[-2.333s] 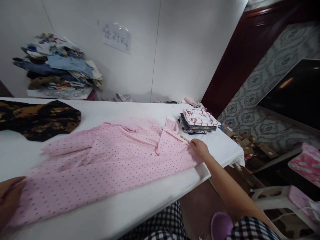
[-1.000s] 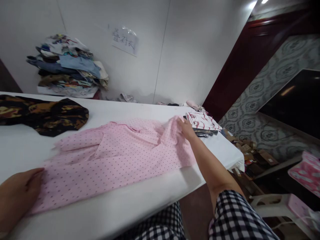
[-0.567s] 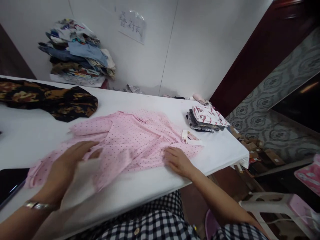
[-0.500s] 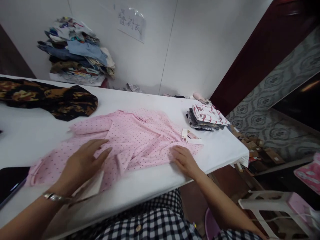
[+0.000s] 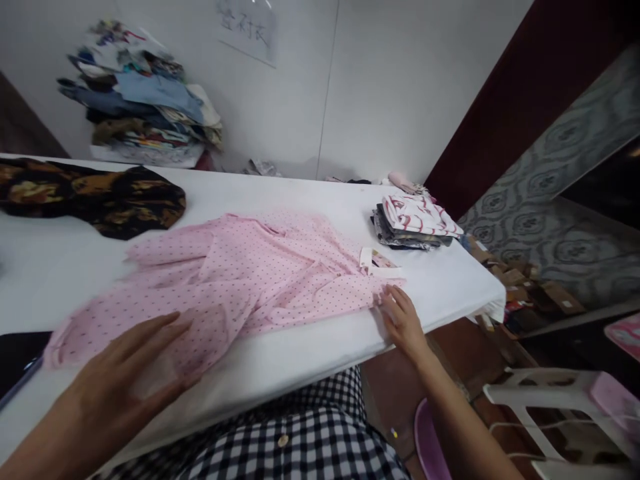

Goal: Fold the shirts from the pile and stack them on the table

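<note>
Left of the pink shirt (image 5: 280, 273), a black flat thing (image 5: 20, 357) is lying close to the shirt's tail. Beyond the shirt on that side, a black and gold garment (image 5: 95, 200) is spreading over the white counter (image 5: 450, 283), and farther behind it a tall, untidy pile of clothes (image 5: 145, 100) is standing. The left hand (image 5: 125, 373) is hovering or resting over the shirt's near left part, its fingers and thumb standing wide apart; whether it is touching the cloth, I cannot tell. The dotted shirt itself is lying rumpled along the middle of the counter. Straight beyond it, a paper sign (image 5: 247, 30) is hanging on the wall. A white band (image 5: 383, 271) is showing at the shirt's right end. The right hand (image 5: 403, 323) is reaching the shirt's near right edge with fingers bending loosely; whether they are pinching cloth, I cannot tell. Just right of the shirt and farther back, a folded stack of clothes (image 5: 417, 223) is sitting, a white and red piece lying on top. Below the shirt's right end, a purple basin (image 5: 427, 440) is standing, and farther right of the shirt, a white stool (image 5: 515, 397) is showing.
</note>
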### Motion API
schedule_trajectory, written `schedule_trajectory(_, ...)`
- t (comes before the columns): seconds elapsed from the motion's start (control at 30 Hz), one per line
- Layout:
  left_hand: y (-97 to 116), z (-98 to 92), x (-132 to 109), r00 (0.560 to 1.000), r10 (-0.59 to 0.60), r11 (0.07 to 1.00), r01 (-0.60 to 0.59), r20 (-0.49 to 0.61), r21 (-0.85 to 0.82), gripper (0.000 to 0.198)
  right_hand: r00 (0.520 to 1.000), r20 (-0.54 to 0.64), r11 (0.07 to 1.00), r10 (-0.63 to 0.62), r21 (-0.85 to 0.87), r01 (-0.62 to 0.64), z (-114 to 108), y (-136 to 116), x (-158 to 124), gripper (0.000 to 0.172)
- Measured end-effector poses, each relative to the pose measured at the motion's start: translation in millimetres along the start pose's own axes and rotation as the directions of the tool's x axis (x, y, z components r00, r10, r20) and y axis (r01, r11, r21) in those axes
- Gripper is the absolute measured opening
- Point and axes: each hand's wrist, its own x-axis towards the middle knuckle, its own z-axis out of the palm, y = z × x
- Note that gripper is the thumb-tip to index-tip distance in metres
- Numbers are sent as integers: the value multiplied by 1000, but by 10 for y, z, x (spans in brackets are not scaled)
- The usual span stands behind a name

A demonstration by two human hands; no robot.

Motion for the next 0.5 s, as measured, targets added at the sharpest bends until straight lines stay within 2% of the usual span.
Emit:
schedule_trajectory(0.1, 20, -7, -20, 1000, 1, 990, -2, 3, 142, 60, 999, 19, 999, -44, 25, 43, 131, -5, 149, 48)
schedule_trajectory(0.2, -1, -62, 78, 999, -19, 990, 13, 35, 143, 42, 997, 19, 997, -71, 42, 70, 206, 11, 269, 42)
schedule_trajectory(0.3, -10, -133, 166, 994, -38, 990, 24, 101, 136, 38, 996, -6, 994, -86, 67, 87, 226, 44, 304, 36)
schedule_trajectory(0.37, 23, -171, 169, 995, -28, 989, 13, 101, 146, 36, 997, -8, 993, -79, 89, 80, 226, 72, 274, 36)
schedule_trajectory(0.43, 83, -189, 119, 995, 20, 987, -36, 102, 159, 38, 998, 4, 992, -69, 108, 69, 228, 98, 217, 38)
schedule_trajectory(0.5, 144, -172, 39, 990, 62, 981, -84, 128, 176, 50, 998, 17, 991, -64, 120, 62, 237, 114, 159, 40)
